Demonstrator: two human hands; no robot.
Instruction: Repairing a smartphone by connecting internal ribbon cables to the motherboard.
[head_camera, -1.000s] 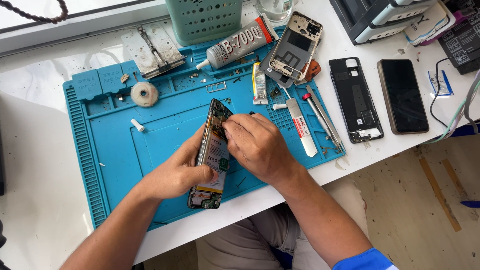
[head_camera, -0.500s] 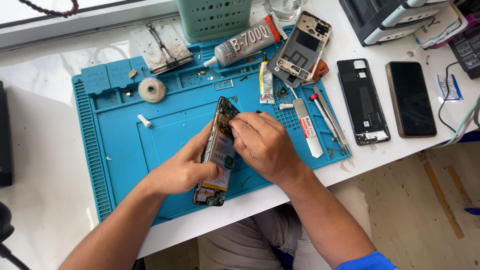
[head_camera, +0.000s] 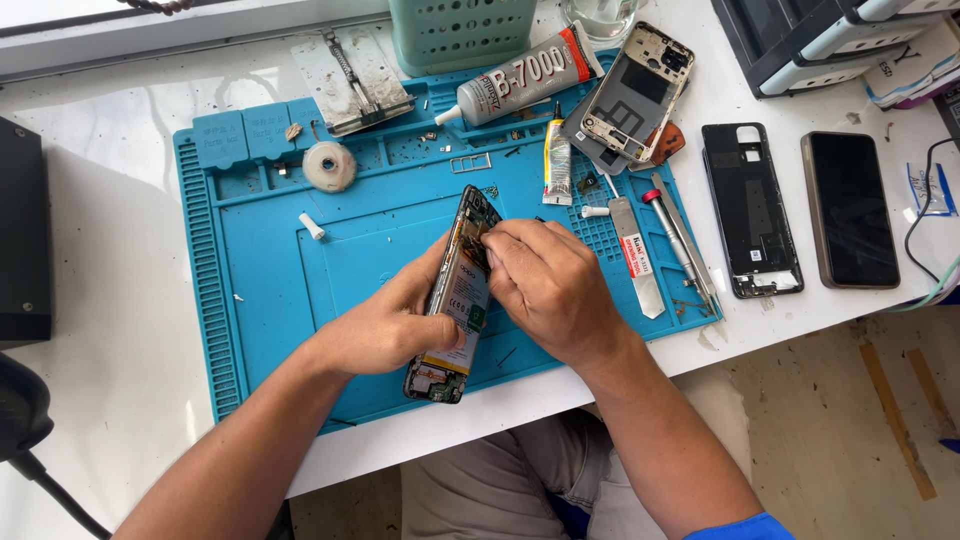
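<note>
Fingers (head_camera: 425, 300) of left hand (head_camera: 385, 325) clamping opened phone (head_camera: 458, 290) on edge; right hand (head_camera: 550, 290) fingertips pinching together at its far end.

The mat (head_camera: 300, 290) lies on the table (head_camera: 110, 260). The opened phone (head_camera: 455, 300) stands on edge at the mat's near middle, between the left hand (head_camera: 385, 325) and right hand (head_camera: 550, 290). Far right on the mat lie a glue tube (head_camera: 520, 85) and frame (head_camera: 637, 92). Right of the mat lie a back cover (head_camera: 750, 210), then another phone (head_camera: 850, 208).

White table (head_camera: 120, 330), blue work mat (head_camera: 270, 300), black back cover (head_camera: 750, 210), dark phone (head_camera: 850, 210), black box (head_camera: 22, 240)
</note>
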